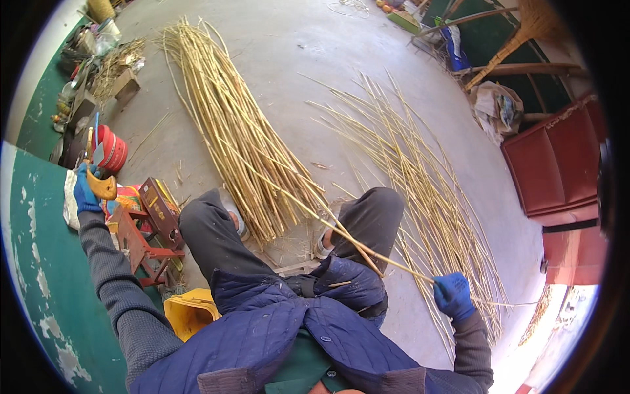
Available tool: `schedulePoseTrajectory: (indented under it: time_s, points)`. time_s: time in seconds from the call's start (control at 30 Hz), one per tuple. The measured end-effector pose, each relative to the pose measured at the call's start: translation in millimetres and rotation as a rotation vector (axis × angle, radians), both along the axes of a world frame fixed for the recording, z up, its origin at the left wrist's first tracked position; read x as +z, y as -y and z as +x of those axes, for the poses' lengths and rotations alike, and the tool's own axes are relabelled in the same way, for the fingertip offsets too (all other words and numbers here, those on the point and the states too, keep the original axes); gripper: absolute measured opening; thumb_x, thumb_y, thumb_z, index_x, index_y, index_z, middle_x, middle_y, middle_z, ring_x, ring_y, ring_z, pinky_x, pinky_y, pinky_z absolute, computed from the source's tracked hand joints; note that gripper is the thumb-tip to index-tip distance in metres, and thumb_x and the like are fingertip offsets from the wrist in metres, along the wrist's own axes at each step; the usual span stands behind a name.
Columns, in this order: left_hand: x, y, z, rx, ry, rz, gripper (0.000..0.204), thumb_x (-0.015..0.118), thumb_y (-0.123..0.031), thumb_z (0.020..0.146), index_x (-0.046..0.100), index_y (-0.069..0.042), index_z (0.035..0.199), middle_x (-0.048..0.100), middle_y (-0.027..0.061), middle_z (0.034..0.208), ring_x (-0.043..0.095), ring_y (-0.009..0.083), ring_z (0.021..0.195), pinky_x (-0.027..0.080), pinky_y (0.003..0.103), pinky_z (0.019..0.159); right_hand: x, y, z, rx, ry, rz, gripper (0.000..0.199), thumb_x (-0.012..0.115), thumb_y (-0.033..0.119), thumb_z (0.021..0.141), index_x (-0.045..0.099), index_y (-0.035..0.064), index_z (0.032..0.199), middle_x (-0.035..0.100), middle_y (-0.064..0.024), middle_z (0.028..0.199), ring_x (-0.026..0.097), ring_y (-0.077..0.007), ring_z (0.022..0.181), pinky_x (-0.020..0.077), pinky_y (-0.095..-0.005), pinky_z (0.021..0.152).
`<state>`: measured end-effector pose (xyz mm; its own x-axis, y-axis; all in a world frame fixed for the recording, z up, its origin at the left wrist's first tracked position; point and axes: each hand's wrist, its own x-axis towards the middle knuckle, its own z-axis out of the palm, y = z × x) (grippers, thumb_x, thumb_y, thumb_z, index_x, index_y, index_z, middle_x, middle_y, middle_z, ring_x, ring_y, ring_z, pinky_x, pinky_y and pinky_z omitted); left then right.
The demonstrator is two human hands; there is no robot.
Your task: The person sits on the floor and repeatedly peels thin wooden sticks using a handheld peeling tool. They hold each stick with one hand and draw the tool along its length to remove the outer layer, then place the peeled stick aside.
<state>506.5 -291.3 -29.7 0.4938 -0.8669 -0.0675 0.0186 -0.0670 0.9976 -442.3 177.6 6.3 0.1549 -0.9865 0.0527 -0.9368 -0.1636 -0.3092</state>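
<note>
My right hand (pixel 453 297), in a blue glove, is closed around a long thin cane (pixel 400 266). The cane slants across my right knee toward the big bundle (pixel 230 125) between my feet, and its other end sticks out past my fist. At the far left my left hand (pixel 86 189), also gloved in blue, grips a tool with a curved wooden handle (pixel 102 186). A small grey blade-like piece (pixel 98 155) shows just above it; whether the two are joined I cannot tell. Thinner canes (pixel 420 171) lie loosely spread on the floor at my right.
Beside my left arm stand a red-brown wooden stool (pixel 141 246) and a yellow container (pixel 190 313). A red round tub (pixel 111 150) sits beyond my left hand. Clutter lines the left wall. Dark red panels (pixel 558 164) and a pale sack (pixel 495 108) are at right.
</note>
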Motion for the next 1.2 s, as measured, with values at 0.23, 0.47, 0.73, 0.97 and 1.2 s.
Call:
schedulePoseTrajectory:
  time_s: [0.23, 0.47, 0.73, 0.97, 1.2]
  points:
    - [-73.8, -21.6, -74.3, -0.201, 0.039, 0.159, 0.069, 0.065, -0.054, 0.096, 0.053, -0.008, 0.146, 0.059, 0.0101, 0.134, 0.053, 0.0215, 0.120, 0.039, 0.038, 0.107, -14.4, 16.2, -27.6, -0.258, -0.065, -0.113, 0.011, 0.067, 0.012, 0.087, 0.069, 0.0089, 0.097, 0.067, -0.0131, 0.080, 0.061, -0.0364, 0.070, 0.0465, -0.0480, 0.065]
    - [-107.6, -25.1, -183.3, -0.511, -0.074, 0.164, 0.058, 0.054, -0.046, 0.104, 0.049, -0.012, 0.151, 0.050, 0.0008, 0.153, 0.041, 0.0201, 0.140, 0.024, 0.039, 0.117, -21.7, 7.7, -61.5, -0.369, -0.163, -0.364, 0.013, 0.068, 0.013, 0.089, 0.068, 0.0114, 0.101, 0.063, -0.0070, 0.072, 0.061, -0.0301, 0.066, 0.0477, -0.0426, 0.063]
    - [-91.9, -55.9, -284.5, -0.705, 0.021, 0.275, 0.064, 0.054, -0.053, 0.102, 0.049, -0.012, 0.151, 0.050, -0.0005, 0.152, 0.042, 0.0201, 0.137, 0.023, 0.040, 0.115, -101.0, -52.9, -144.0, -0.560, -0.468, 0.185, 0.024, 0.062, 0.023, 0.090, 0.068, 0.0115, 0.109, 0.069, -0.0102, 0.092, 0.066, -0.0300, 0.085, 0.0488, -0.0453, 0.076]
    - [-77.1, -74.3, -314.1, -0.707, -0.025, 0.302, 0.058, 0.058, -0.044, 0.103, 0.050, -0.011, 0.149, 0.056, -0.0006, 0.145, 0.055, 0.0125, 0.115, 0.045, 0.028, 0.091, -146.5, 1.9, -102.6, -0.830, -0.357, -0.099, 0.037, 0.062, 0.026, 0.090, 0.065, 0.0076, 0.122, 0.070, -0.0148, 0.105, 0.067, -0.0334, 0.095, 0.0515, -0.0480, 0.081]
    - [-15.6, -148.1, -384.3, -0.708, -0.181, 0.207, 0.025, 0.063, -0.034, 0.103, 0.062, -0.009, 0.104, 0.065, 0.0015, 0.078, 0.059, 0.0081, 0.058, 0.047, 0.020, 0.049, -66.5, 178.0, 86.9, -0.133, 0.319, -0.380, 0.035, 0.063, 0.029, 0.094, 0.063, 0.0053, 0.119, 0.070, -0.0156, 0.089, 0.069, -0.0350, 0.080, 0.0537, -0.0449, 0.069]
